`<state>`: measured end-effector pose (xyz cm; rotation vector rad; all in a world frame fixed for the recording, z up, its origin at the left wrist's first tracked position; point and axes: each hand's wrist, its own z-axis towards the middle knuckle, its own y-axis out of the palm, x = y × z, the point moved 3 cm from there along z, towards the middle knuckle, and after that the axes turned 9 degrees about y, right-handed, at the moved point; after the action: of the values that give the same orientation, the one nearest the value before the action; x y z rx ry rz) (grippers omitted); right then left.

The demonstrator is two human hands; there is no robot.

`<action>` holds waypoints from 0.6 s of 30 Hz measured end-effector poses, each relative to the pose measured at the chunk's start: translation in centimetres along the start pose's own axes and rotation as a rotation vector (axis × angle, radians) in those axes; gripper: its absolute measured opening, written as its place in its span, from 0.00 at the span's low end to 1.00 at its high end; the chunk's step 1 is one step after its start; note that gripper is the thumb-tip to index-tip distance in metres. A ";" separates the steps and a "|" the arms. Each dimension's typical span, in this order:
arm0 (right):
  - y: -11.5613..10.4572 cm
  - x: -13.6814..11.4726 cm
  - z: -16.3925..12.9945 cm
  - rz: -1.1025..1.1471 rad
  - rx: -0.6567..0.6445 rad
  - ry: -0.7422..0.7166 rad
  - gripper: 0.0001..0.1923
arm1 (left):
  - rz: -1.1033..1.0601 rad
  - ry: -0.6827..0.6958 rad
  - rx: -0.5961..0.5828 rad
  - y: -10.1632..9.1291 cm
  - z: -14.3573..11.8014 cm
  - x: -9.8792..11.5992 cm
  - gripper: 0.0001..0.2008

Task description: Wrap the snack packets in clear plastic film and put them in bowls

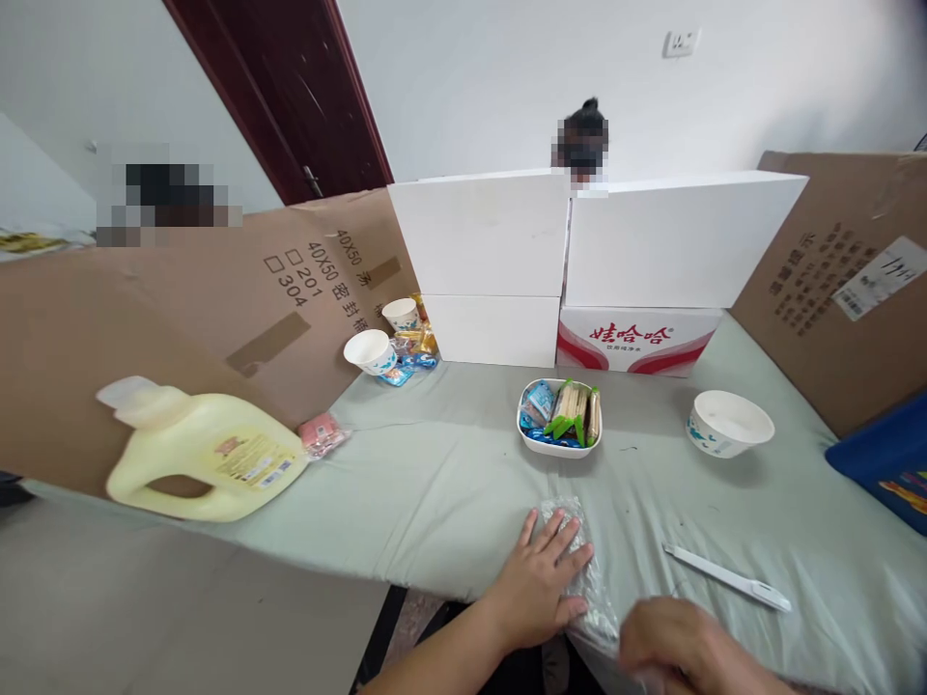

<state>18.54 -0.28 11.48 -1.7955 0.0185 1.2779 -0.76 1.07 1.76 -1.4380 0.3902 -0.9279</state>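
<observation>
My left hand [545, 579] lies flat with its fingers spread, pressing on a crinkled strip of clear plastic wrap [598, 598] at the table's near edge. To its right, my right hand [670, 637] is curled closed at the lower end of the plastic; it is slightly blurred and its fingertips are hidden. A white utility knife [728, 577] lies just beyond the right hand. Ahead of both hands, a white bowl [559, 454] holds blue-wrapped packets [537, 403] and light-brown sticks in green-ended wrappers [571, 405].
A yellow detergent jug [210, 454] lies at left beside a pink packet [323, 434]. Paper bowls [371, 352] and snack packets stand farther back. Another paper bowl [728, 425] stands at right, near a blue container [887, 454]. White boxes [499, 328] and cardboard [290, 290] wall the table. Two people are behind.
</observation>
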 end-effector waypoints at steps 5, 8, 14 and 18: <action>0.2 4.5 6.7 0.164 0.074 0.326 0.10 | -0.079 0.014 0.109 -1.0 0.2 -0.5 0.31; 1.1 6.9 9.9 0.053 0.138 0.479 0.08 | -0.149 -0.048 0.331 -1.4 -0.6 -0.9 0.24; 1.8 7.5 11.6 -0.034 0.196 0.582 0.05 | -0.214 -0.090 0.544 -1.4 -1.9 -1.2 0.25; 1.7 7.3 11.5 0.003 0.143 0.587 0.08 | -0.209 -0.087 0.452 -1.9 -1.5 -0.8 0.15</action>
<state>12.56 9.68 4.13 -1.9804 0.4279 0.6924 -2.94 0.85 3.09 -1.1089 -0.0396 -1.0387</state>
